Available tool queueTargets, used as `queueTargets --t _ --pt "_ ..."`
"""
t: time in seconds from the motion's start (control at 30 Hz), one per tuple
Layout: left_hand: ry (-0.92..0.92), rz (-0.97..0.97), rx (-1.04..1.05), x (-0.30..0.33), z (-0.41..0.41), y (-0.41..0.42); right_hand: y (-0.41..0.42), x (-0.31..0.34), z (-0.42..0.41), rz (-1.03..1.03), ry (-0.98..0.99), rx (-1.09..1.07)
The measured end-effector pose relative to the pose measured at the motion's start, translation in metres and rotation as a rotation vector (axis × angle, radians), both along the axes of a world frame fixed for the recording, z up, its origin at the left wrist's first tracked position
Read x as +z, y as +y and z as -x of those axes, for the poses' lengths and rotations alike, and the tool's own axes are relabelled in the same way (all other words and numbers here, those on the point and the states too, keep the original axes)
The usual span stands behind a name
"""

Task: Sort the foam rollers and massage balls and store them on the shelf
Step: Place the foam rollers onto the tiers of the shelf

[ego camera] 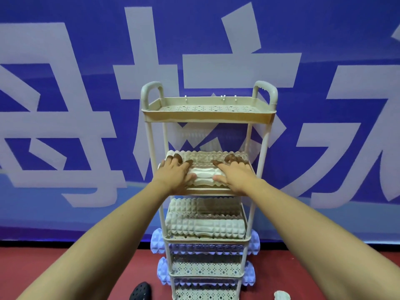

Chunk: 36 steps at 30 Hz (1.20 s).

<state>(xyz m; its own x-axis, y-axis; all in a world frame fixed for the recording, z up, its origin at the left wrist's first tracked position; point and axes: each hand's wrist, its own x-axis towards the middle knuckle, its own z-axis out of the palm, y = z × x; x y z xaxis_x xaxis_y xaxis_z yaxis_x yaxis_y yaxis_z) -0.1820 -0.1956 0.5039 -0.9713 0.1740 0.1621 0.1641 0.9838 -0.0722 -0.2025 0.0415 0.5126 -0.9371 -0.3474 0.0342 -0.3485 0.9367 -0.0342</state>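
Both hands, left hand [173, 172] and right hand [234, 174], grip the white foam roller [204, 177] at its ends on the shelf [207, 114], second tier, frame centre. Advise pushing level until it seats behind the rim, against the rear roller [205, 158].

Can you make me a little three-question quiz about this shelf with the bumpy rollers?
1. True or false: the top tier of the shelf holds a roller.
2. Which tier are both hands working at? A) top B) second from top C) lowest
3. What colour are the rollers whose ends poke out past the shelf sides lower down?

Key:
1. False. It looks bare.
2. B. The left hand and right hand lie on the front white roller there.
3. Blue.
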Motion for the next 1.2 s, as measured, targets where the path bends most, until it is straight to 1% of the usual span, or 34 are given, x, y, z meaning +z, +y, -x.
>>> queueTargets --t 0.13,0.2,0.23,0.3,0.37,0.4,0.47,0.53,0.6,0.7,0.77,0.9,1.07,1.2 --pt "0.086 -0.046 0.043 -0.014 -0.004 0.004 -0.013 -0.012 -0.016 0.004 0.238 -0.039" --pt "0.134 -0.086 0.053 -0.023 -0.01 0.007 -0.014 -0.021 -0.021 0.064 0.333 -0.037" --pt "0.187 -0.13 0.047 -0.027 -0.015 0.01 -0.012 -0.026 -0.023 0.109 0.387 -0.028" --pt "0.356 -0.263 0.001 -0.036 -0.029 0.018 -0.006 -0.038 -0.033 0.238 0.485 0.035" --pt "0.534 -0.385 -0.093 -0.049 -0.051 0.03 0.004 -0.054 -0.05 0.394 0.564 0.16" --pt "0.588 -0.426 -0.146 -0.06 -0.063 0.036 0.009 -0.067 -0.062 0.444 0.605 0.219" --pt "0.604 -0.49 -0.225 -0.091 -0.089 0.047 0.021 -0.102 -0.089 0.485 0.632 0.284" --pt "0.511 -0.531 -0.246 -0.132 -0.113 0.057 0.034 -0.146 -0.113 0.458 0.552 0.272" --pt "0.325 -0.535 -0.201 -0.176 -0.133 0.068 0.05 -0.191 -0.133 0.383 0.375 0.182" --pt "0.022 -0.466 -0.085 -0.23 -0.15 0.084 0.073 -0.248 -0.154 0.269 0.099 0.016" --pt "-0.125 -0.421 -0.071 -0.254 -0.152 0.096 0.087 -0.279 -0.163 0.216 -0.048 -0.058" --pt "-0.257 -0.346 -0.161 -0.287 -0.146 0.13 0.117 -0.322 -0.179 0.122 -0.228 -0.193" --pt "-0.393 -0.298 -0.314 -0.334 -0.137 0.19 0.156 -0.371 -0.189 0.131 -0.376 -0.384" --pt "-0.537 -0.288 -0.34 -0.372 -0.121 0.231 0.186 -0.417 -0.186 0.147 -0.504 -0.533"
